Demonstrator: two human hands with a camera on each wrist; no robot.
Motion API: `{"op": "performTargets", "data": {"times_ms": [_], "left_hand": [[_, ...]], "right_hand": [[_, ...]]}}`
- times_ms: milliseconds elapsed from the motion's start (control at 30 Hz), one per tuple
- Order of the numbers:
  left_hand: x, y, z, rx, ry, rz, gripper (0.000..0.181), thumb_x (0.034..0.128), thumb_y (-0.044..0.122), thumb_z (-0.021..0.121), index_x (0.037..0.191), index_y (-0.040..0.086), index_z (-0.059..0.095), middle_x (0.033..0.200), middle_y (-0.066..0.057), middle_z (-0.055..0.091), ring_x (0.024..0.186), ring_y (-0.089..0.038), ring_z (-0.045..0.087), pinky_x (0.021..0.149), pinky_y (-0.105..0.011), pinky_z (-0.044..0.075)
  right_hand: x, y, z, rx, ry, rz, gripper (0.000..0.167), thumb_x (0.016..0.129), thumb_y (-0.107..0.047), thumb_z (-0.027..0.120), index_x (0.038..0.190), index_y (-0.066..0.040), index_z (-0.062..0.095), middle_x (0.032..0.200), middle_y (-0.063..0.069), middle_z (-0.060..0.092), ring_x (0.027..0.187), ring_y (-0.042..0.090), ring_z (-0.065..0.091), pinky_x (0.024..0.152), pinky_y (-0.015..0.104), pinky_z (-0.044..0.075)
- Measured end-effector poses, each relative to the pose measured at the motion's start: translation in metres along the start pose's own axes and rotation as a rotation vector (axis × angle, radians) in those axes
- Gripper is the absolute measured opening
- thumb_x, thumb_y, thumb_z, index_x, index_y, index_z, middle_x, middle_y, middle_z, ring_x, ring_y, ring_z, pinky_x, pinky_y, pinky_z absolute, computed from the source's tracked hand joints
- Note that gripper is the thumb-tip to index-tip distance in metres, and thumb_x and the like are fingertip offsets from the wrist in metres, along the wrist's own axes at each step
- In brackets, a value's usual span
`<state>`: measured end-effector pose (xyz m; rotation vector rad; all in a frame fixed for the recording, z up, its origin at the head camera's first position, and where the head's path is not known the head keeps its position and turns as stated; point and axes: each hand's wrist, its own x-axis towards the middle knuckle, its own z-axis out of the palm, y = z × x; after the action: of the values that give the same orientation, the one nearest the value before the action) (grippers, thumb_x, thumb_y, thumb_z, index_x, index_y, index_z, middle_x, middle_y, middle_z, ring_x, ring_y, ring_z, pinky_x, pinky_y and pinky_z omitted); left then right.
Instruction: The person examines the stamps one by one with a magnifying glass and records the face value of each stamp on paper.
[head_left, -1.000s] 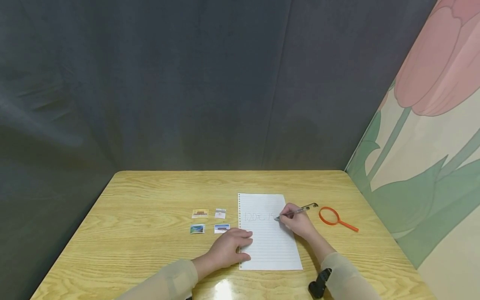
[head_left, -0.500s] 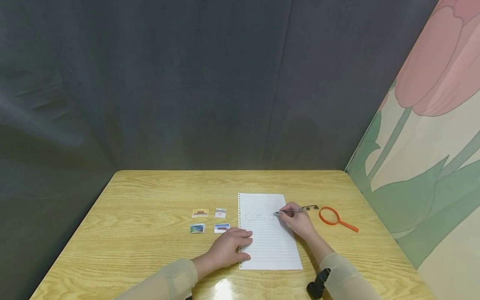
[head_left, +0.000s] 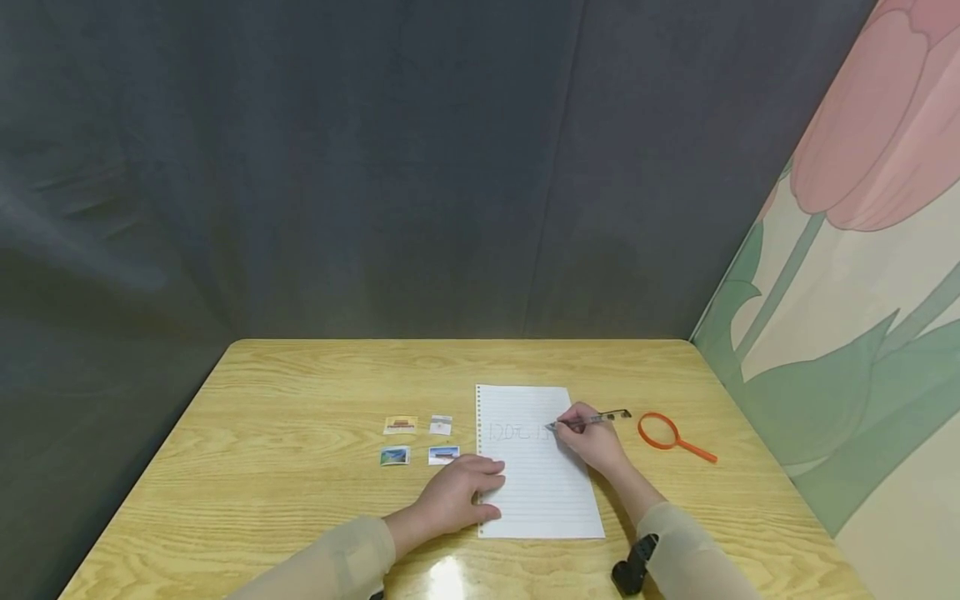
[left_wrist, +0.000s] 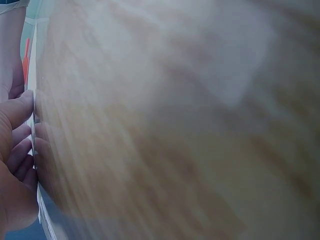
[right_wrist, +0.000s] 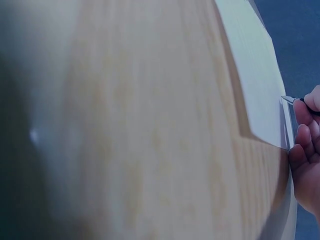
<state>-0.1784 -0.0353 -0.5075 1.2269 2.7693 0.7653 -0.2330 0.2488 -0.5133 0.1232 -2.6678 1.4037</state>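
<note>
A lined sheet of paper [head_left: 540, 492] with punched holes down its left edge lies on the wooden table. Handwriting, "1.20元" followed by further strokes, runs across its upper part. My right hand [head_left: 596, 442] pinches a pen [head_left: 611, 415] with its tip at the end of that line; the pen tip [right_wrist: 289, 99] also shows in the right wrist view. My left hand [head_left: 457, 496] rests on the sheet's left edge with fingers spread. Close to its fingers lies a stamp with a blue picture [head_left: 443, 455], its right corner near the hand.
Beside that stamp lie a green-blue stamp [head_left: 395, 456], a yellow stamp [head_left: 401, 425] and a pale grey stamp [head_left: 441, 425]. An orange magnifying glass [head_left: 677, 440] lies right of my right hand. A dark curtain [head_left: 450, 208] hangs behind the table, a tulip-patterned panel [head_left: 862, 333] on the right.
The pen tip has shifted slightly up and left in small strokes, with the pen tilting a little. More marks show after the first characters. My left hand has stayed put.
</note>
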Motion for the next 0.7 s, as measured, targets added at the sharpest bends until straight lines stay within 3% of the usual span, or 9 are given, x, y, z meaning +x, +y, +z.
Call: {"op": "performTargets", "data": {"times_ms": [433, 700], "left_hand": [[0.0004, 0.0004, -0.0002, 0.006, -0.008, -0.003, 0.046, 0.0859, 0.029, 0.078, 0.127, 0.01, 0.068, 0.14, -0.003, 0.057, 0.13, -0.021, 0.05, 0.112, -0.033, 0.035], [0.0, 0.0012, -0.0013, 0.004, -0.007, -0.003, 0.046, 0.086, 0.029, 0.078, 0.127, 0.01, 0.068, 0.14, -0.003, 0.057, 0.13, -0.021, 0.05, 0.112, -0.033, 0.035]], "right_hand": [[0.0016, 0.0065, -0.0036, -0.024, 0.024, 0.019, 0.004, 0.087, -0.005, 0.069, 0.088, -0.005, 0.065, 0.074, 0.002, 0.058, 0.065, 0.017, 0.049, 0.055, 0.024, 0.041], [0.0024, 0.0094, -0.007, 0.071, 0.071, 0.073, 0.005, 0.087, -0.005, 0.068, 0.09, -0.003, 0.065, 0.078, 0.006, 0.063, 0.058, 0.014, 0.053, 0.046, 0.024, 0.047]]}}
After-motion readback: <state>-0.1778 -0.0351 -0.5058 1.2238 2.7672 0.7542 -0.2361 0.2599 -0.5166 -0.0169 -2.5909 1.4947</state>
